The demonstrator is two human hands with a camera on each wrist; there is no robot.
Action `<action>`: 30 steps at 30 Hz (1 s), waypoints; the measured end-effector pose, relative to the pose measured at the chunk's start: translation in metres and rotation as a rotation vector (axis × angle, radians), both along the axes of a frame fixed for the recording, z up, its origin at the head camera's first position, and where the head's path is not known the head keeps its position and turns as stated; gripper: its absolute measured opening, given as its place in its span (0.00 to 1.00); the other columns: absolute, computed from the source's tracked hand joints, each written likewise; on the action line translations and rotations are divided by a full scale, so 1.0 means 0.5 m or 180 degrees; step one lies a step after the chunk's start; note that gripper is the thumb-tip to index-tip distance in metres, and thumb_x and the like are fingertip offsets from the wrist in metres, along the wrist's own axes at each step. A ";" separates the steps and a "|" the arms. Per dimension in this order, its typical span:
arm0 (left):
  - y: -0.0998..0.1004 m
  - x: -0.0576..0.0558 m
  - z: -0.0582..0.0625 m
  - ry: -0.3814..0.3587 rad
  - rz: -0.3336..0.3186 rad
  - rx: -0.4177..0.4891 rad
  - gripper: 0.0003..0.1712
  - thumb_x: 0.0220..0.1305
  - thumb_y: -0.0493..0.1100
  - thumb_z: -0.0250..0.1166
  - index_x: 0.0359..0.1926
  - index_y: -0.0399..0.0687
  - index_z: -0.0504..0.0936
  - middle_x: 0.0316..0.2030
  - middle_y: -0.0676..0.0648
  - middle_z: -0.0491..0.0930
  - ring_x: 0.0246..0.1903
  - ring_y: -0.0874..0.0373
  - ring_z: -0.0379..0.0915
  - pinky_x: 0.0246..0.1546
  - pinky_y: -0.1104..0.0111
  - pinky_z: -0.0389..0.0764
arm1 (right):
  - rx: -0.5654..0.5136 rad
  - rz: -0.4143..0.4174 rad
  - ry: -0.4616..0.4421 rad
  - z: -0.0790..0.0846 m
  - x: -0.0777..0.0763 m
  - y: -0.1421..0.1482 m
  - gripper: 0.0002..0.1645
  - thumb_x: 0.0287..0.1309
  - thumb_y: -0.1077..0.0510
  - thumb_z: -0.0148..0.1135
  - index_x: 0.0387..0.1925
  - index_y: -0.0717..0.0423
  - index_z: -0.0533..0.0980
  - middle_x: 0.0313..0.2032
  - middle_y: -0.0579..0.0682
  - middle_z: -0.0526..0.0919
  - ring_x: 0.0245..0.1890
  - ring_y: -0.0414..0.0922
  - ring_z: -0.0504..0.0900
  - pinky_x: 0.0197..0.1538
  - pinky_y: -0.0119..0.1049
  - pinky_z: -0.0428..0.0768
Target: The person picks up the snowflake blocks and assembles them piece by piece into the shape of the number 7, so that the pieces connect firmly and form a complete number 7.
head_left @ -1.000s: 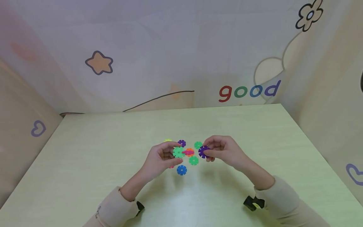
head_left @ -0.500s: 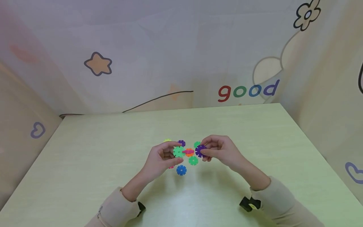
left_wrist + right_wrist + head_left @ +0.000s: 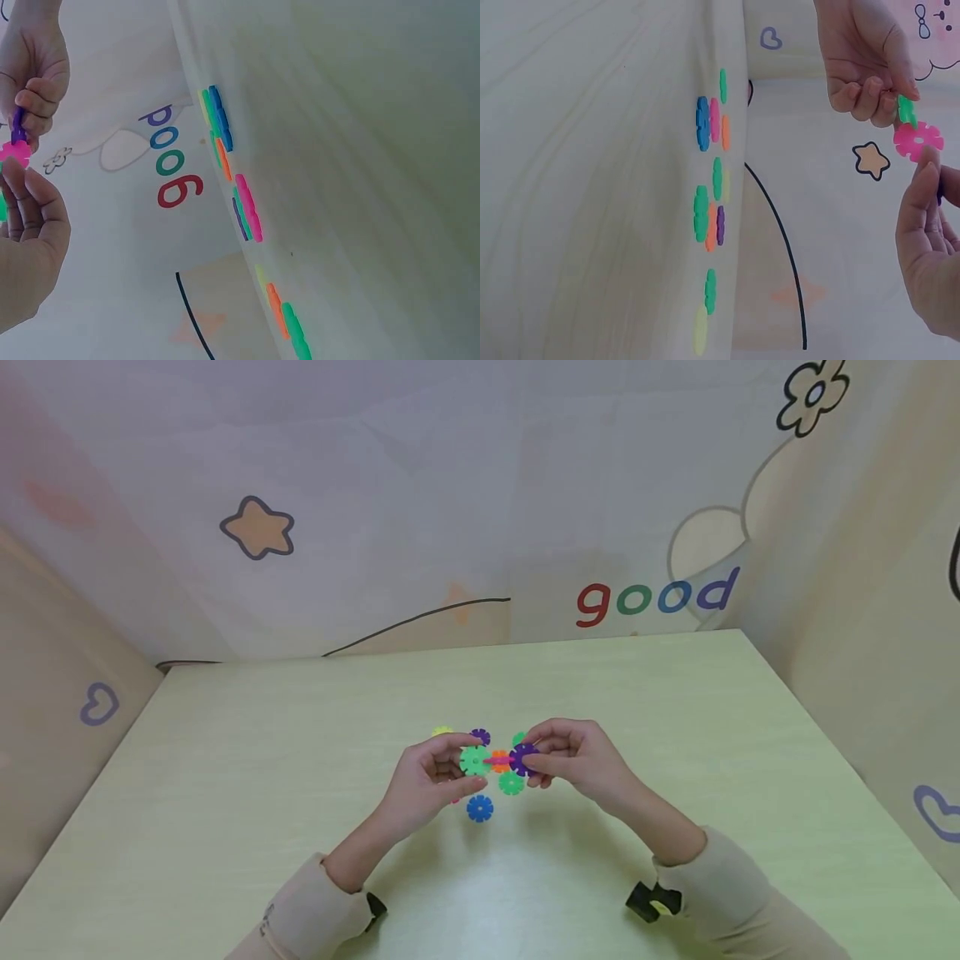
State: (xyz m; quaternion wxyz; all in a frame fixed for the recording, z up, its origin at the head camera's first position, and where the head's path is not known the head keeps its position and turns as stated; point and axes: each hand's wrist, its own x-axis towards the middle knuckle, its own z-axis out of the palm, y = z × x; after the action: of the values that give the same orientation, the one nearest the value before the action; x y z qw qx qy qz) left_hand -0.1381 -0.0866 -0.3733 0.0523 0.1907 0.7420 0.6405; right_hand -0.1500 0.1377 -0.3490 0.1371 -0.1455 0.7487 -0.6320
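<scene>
Above the table, my left hand [image 3: 427, 777] holds a green notched interlocking disc [image 3: 474, 761] between thumb and fingers. A pink disc [image 3: 919, 141], edge-on in the head view, is joined to the green one's right side. My right hand [image 3: 581, 760] pinches a purple interlocking disc [image 3: 522, 760] by its right side. In the head view the purple disc's left edge meets the pink disc's right end. Seen from the left wrist, the purple disc [image 3: 18, 124] stands edge-on right at the pink rim. Fingers partly cover the purple disc in the right wrist view.
More notched discs lie flat on the pale table [image 3: 262, 760] under and beyond the hands, including a blue one [image 3: 480, 808], a green one [image 3: 512, 783] and an orange one [image 3: 499, 761]. A printed cloth backdrop [image 3: 405, 510] rises behind the table.
My right hand has moved left with the purple disc, closing the gap to the pink disc. The left hand with the green and pink discs has stayed nearly still.
</scene>
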 end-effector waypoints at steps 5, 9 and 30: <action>0.002 0.002 0.002 -0.0028 -0.0045 0.0103 0.22 0.52 0.31 0.66 0.51 0.39 0.76 0.31 0.41 0.81 0.26 0.55 0.77 0.23 0.72 0.76 | -0.0023 -0.0035 0.0047 -0.003 0.003 -0.002 0.14 0.53 0.67 0.62 0.42 0.70 0.74 0.31 0.58 0.82 0.26 0.47 0.82 0.34 0.36 0.81; 0.003 0.003 0.003 -0.0153 -0.0064 0.0106 0.21 0.55 0.34 0.65 0.52 0.39 0.76 0.33 0.38 0.81 0.29 0.54 0.81 0.21 0.72 0.75 | -0.0006 -0.0074 0.0099 -0.007 0.004 -0.005 0.14 0.53 0.67 0.62 0.41 0.70 0.74 0.31 0.58 0.82 0.26 0.48 0.82 0.35 0.37 0.81; 0.005 -0.003 0.004 -0.0462 -0.0191 0.0105 0.19 0.59 0.37 0.62 0.50 0.32 0.77 0.40 0.33 0.79 0.31 0.51 0.81 0.38 0.63 0.79 | 0.0071 0.0025 0.0269 -0.013 0.009 -0.014 0.11 0.52 0.67 0.63 0.39 0.68 0.76 0.30 0.58 0.82 0.26 0.48 0.82 0.35 0.36 0.81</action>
State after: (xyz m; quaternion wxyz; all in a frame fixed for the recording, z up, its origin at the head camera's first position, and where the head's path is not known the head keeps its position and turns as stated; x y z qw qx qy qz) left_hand -0.1395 -0.0842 -0.3712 0.1219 0.1668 0.7195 0.6630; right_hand -0.1454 0.1307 -0.3557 0.1095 -0.1735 0.7603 -0.6163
